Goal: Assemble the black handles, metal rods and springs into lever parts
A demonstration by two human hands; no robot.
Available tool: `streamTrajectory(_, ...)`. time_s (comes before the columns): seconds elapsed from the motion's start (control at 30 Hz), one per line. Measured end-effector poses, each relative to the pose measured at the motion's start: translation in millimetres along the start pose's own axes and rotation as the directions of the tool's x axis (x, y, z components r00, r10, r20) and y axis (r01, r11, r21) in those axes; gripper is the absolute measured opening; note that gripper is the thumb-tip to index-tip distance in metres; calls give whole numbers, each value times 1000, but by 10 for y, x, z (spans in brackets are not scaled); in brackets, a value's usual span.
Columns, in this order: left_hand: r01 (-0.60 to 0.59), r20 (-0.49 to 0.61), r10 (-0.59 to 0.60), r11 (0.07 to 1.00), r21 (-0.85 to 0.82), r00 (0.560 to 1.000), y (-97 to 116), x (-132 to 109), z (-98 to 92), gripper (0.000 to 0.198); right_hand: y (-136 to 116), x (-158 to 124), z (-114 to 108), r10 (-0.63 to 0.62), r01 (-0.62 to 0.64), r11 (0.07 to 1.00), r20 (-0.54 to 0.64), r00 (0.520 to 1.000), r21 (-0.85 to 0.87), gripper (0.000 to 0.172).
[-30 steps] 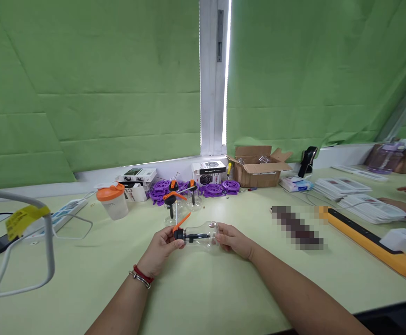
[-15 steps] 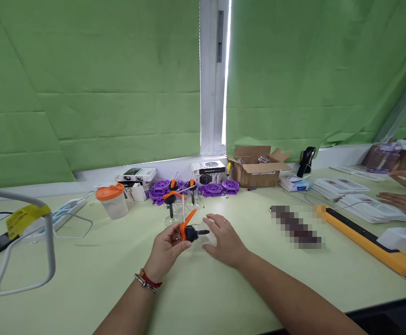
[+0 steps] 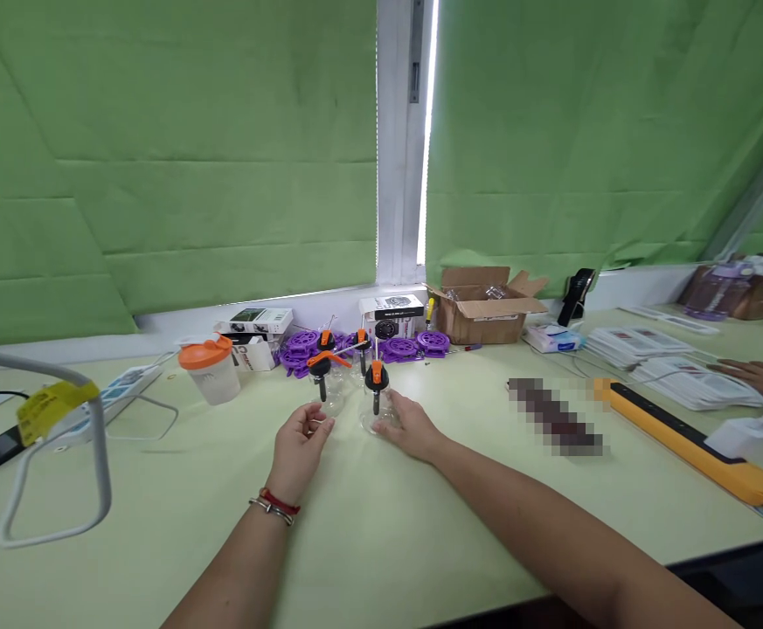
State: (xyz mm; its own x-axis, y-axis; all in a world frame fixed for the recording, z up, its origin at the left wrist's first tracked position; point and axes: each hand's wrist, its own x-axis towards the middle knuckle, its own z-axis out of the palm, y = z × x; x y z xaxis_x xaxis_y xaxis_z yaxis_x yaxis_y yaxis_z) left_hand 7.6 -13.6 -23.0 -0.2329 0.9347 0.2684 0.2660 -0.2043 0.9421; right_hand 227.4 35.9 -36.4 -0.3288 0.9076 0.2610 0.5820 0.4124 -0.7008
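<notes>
A clear bottle with a black and orange pump top (image 3: 376, 395) stands upright on the pale green table (image 3: 368, 542). My right hand (image 3: 411, 426) curls round its base from the right. My left hand (image 3: 300, 441) hovers just left of it, fingers loosely apart and holding nothing. A second clear bottle with an orange lever top (image 3: 322, 381) stands just beyond my left hand, and a third (image 3: 360, 349) stands further back.
Behind the bottles lie purple reels (image 3: 402, 349), white boxes (image 3: 255, 322) and an open cardboard box (image 3: 486, 311). An orange-lidded cup (image 3: 211, 373) stands at the left, near a grey wire frame (image 3: 96, 454). A yellow bar (image 3: 689, 441) and another person's hand (image 3: 762, 379) are at the right.
The bottle lay sideways between both hands; it now stands upright further back. My left hand has let go of the pump top, and my right hand stays at the base.
</notes>
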Motion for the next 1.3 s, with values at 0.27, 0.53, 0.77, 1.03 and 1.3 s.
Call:
streamTrajectory(0.27, 90, -108, -42, 870, 484, 993, -214, 188, -82, 60, -36, 129, 141, 61, -65, 963, -21, 998, -261, 95)
streamTrajectory(0.53, 42, 34, -180, 398, 917, 983, -241, 130, -29, 84, 164, 47, -7, 275, -232, 844, 18, 961, -484, 109)
streamTrajectory(0.77, 48, 25, -235, 298, 953, 972, -230, 117, 25, 93, 297, 43, -73, 347, -203, 751, 115, 931, -629, 96)
streamTrajectory(1.03, 42, 23, -222, 281, 959, 975, -243, 119, 26, 92, 269, 39, -67, 347, -197, 743, 115, 931, -640, 99)
streamTrajectory(1.3, 54, 21, -231, 314, 948, 973, -233, 112, 22, 91, 225, 3, -94, 317, -177, 784, 139, 938, -595, 100)
